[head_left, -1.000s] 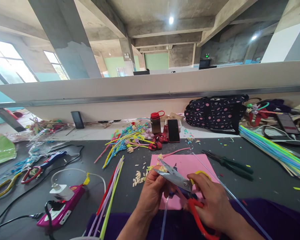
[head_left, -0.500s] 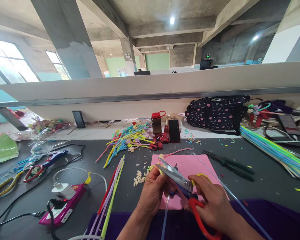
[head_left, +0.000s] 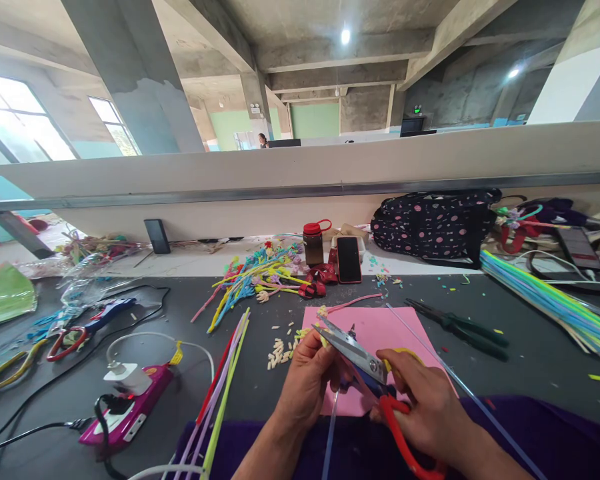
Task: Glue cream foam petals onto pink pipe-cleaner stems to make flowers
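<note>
My right hand (head_left: 425, 403) grips red-handled scissors (head_left: 365, 363), blades slightly apart and pointing up-left over a pink sheet (head_left: 380, 333). My left hand (head_left: 307, 380) is closed in a pinch at the blade tips, holding a small yellowish piece I cannot name. A pale blue stick (head_left: 330, 433) runs down from under that hand toward me. Small cream cuttings (head_left: 280, 352) lie just left of my left hand. A long thin clear stick (head_left: 460, 387) crosses the pink sheet under my right hand.
Coloured sticks (head_left: 220, 390) lie to my left, a purple glue gun (head_left: 125, 417) with cords further left. Green pliers (head_left: 457, 327) and a bundle of coloured sticks (head_left: 550, 300) sit right. A red-capped bottle (head_left: 313, 244), phone (head_left: 349, 260) and dotted bag (head_left: 433, 227) stand behind.
Both hands and the scissors stay nearly in place; the scissors blades have shifted slightly right and lower. A person has come into view far behind the partition.
</note>
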A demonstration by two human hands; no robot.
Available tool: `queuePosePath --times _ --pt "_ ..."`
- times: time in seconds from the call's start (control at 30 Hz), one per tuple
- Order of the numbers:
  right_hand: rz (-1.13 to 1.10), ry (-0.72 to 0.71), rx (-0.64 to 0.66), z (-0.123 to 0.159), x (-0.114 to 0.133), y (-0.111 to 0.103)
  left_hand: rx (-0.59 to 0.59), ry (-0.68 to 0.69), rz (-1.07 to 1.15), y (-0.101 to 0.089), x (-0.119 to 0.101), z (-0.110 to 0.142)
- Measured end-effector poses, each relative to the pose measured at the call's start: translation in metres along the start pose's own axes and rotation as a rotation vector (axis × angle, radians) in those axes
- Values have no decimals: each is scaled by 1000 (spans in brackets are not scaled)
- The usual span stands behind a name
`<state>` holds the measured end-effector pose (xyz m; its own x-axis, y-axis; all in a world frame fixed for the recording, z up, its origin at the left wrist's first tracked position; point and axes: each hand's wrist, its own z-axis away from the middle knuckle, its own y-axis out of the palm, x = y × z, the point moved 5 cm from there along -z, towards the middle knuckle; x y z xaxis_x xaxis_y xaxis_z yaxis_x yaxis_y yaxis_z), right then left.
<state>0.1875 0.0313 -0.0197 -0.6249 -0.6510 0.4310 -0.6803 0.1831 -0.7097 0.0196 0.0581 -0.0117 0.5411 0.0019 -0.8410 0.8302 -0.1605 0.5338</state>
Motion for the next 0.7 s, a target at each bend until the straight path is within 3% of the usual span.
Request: queuePosePath --times 0.7 --pt "-22 -10 45 0 -1 -1 -37 -8 -31 0 -2 1"
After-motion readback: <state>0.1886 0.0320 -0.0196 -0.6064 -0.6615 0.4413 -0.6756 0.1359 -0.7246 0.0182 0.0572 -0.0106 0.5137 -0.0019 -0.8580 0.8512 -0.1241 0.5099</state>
